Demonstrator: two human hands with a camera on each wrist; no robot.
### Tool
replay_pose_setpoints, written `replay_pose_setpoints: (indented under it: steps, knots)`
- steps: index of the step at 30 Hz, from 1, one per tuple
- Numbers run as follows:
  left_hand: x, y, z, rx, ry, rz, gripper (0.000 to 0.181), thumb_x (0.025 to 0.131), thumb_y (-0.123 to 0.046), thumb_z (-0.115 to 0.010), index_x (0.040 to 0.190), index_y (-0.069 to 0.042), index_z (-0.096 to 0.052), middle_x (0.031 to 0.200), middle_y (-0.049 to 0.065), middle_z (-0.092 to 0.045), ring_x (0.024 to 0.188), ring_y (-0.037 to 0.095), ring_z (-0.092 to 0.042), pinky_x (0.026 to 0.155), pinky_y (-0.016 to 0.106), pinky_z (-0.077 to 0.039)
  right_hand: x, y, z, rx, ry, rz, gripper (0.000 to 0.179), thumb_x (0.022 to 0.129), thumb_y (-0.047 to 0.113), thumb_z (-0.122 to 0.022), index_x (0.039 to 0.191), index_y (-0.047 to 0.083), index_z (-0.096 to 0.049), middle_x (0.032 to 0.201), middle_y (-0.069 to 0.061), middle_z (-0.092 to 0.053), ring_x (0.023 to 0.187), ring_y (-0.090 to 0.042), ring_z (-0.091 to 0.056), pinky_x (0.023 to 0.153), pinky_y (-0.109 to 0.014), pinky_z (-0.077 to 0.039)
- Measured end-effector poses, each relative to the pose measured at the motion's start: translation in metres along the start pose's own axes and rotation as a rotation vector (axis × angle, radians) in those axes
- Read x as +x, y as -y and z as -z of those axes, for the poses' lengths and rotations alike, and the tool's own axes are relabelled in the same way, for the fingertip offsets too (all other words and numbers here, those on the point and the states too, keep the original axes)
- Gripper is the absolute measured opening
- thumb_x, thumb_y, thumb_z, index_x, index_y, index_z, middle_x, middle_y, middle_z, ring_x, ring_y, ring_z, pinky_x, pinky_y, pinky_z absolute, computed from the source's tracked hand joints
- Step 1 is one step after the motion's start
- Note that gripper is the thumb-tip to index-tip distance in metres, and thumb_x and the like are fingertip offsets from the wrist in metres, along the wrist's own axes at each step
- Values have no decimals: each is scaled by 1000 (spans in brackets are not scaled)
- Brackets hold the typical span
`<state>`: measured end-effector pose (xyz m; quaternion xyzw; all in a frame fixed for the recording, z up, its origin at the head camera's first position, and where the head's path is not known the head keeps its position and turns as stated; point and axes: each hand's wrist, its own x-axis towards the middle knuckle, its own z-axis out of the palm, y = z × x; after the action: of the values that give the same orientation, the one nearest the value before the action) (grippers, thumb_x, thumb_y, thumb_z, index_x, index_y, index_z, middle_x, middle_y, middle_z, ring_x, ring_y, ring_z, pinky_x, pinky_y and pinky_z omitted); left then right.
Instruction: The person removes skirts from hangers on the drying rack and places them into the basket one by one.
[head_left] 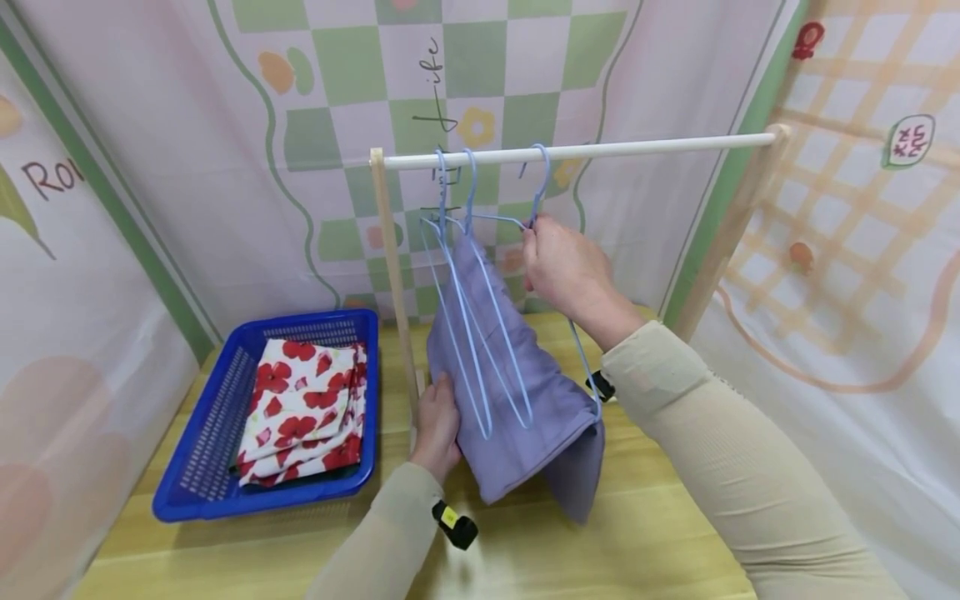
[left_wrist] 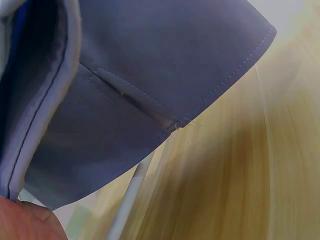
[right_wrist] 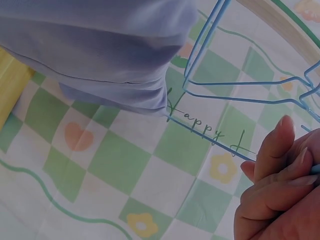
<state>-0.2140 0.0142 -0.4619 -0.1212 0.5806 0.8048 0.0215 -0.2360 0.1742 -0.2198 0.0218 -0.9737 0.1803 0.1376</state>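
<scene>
A folded lavender cloth [head_left: 517, 375] with stitched edges drapes over the lower bar of a light blue wire hanger [head_left: 585, 358]. This hanger's hook is on the white rail [head_left: 637, 149]. My right hand [head_left: 566, 262] grips the hanger just below its hook, with fingers curled round the wire in the right wrist view. Low on the cloth's left side, my left hand [head_left: 437, 425] holds its edge; some fingers are hidden behind the fabric. Two bare blue hangers [head_left: 471, 342] hang on the rail to the left, in front of the cloth. A short slit in a seam shows in the left wrist view.
At the left, a blue plastic basket [head_left: 183, 500] contains folded white fabric with red flowers [head_left: 300, 408]. Wooden posts [head_left: 393, 267] support the rail at both ends. The rack stands on a wood-grain table [head_left: 637, 533], with printed curtains [head_left: 495, 75] behind and at the sides.
</scene>
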Motion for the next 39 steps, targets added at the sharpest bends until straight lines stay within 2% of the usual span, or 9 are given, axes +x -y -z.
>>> replay_pose_setpoints:
  steps: [9,15,23,27,35,39]
  knots:
    - [-11,-9,6,15,-2,-3,51,112,-39,-43,139,1,-58,125,14,-60,114,24,-55,105,42,-44,-1,1,3,-23,-18,0,35,112,30,-31,112,9,-60,84,-9,-71,83,-35,-68,76,-54,-52]
    - [-14,-7,8,18,-20,-29,49,112,-38,-43,136,1,-59,129,17,-60,119,27,-54,109,43,-42,-4,-1,7,-45,-11,-8,37,112,30,-31,117,9,-61,91,-13,-68,87,-37,-66,75,-57,-52]
    - [-16,-7,10,11,-22,-41,53,113,-38,-41,145,1,-54,141,20,-56,129,30,-51,117,47,-38,-7,-3,12,-34,8,-11,37,112,30,-31,118,8,-60,89,-11,-69,81,-34,-65,69,-52,-50]
    - [-17,-8,10,-9,-32,-37,54,113,-40,-41,144,1,-55,137,19,-57,124,29,-53,113,44,-41,-8,-6,13,-33,-2,-11,36,112,30,-31,116,9,-60,87,-11,-69,80,-34,-65,69,-52,-50]
    - [-18,-7,8,-48,-41,2,53,112,-45,-42,135,-1,-61,113,8,-61,102,20,-58,90,31,-50,-8,-10,14,-34,-7,-14,35,111,30,-31,112,9,-60,86,-11,-69,80,-35,-64,68,-52,-49]
    - [-18,-7,8,-73,-25,24,54,112,-46,-40,136,-3,-60,113,7,-59,103,19,-58,91,30,-49,-8,-13,15,-31,1,-19,35,111,30,-31,112,10,-59,86,-10,-69,79,-34,-64,66,-50,-49]
